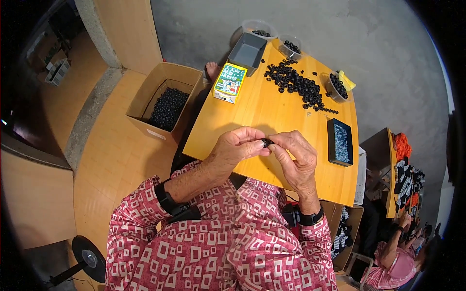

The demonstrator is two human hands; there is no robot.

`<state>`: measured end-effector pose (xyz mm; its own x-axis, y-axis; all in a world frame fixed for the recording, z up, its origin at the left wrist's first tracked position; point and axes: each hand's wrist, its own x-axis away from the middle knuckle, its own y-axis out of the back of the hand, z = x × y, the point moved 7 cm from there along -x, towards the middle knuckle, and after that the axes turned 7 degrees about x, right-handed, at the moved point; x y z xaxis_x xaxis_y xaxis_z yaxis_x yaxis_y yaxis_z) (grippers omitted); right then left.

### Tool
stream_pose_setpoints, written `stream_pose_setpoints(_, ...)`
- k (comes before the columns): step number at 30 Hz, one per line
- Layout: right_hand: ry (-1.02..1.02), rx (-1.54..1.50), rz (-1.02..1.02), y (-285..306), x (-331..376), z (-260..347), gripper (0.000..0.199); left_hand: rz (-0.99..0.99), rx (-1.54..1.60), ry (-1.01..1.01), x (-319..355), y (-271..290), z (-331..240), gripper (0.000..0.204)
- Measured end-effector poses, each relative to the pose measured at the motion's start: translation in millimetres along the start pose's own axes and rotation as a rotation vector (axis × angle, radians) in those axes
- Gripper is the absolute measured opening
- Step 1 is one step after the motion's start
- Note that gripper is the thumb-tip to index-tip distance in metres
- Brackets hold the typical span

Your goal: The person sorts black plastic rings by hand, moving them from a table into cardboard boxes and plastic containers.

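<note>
From where I stood, the person had both hands brought together over the near edge of the tabletop (242, 114), and I took the step in hand to be close fingertip work on one small black piece (267, 142). It was up between the two hands, nearer the person than the green-and-yellow carton (230, 83) and off to that carton's right. The left hand (238, 145) had its thumb and fingers grasping the piece from one side; the right hand (296, 157) pinched it from the other. Whatever was being done to it, the next move seemed to me to call for a steady left pinch and a small, careful motion of the right fingertips.

The piece itself looked dark, with a slight shine; the fingers covered most of it, so I couldn't tell its full shape. Right of the carton lay a heap of black pieces (298, 85), many of them ring-like. Farther right of the carton, and nearer the person, sat a black tray (332, 140) of tiny bluish-grey bits.
</note>
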<state>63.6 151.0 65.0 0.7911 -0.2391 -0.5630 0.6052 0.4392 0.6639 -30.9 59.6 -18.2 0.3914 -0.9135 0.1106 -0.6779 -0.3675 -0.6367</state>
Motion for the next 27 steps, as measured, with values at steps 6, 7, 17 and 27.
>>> stream_pose_setpoints(6, 0.021, 0.039, -0.021, -5, 2, 1, 0.018, -0.022, -0.038, -0.023, -2, 6, 4, 0.024)
stream_pose_setpoints(7, 0.030, 0.050, -0.028, -6, 2, 0, 0.018, -0.036, -0.026, -0.027, -2, 7, 5, 0.024)
stream_pose_setpoints(17, 0.105, 0.234, -0.141, -20, 10, 10, 0.032, -0.151, 0.002, -0.055, -2, 17, 14, 0.026)
stream_pose_setpoints(27, 0.049, 0.160, -0.133, -25, 16, -3, 0.033, -0.081, -0.107, -0.014, -5, 21, 8, 0.029)
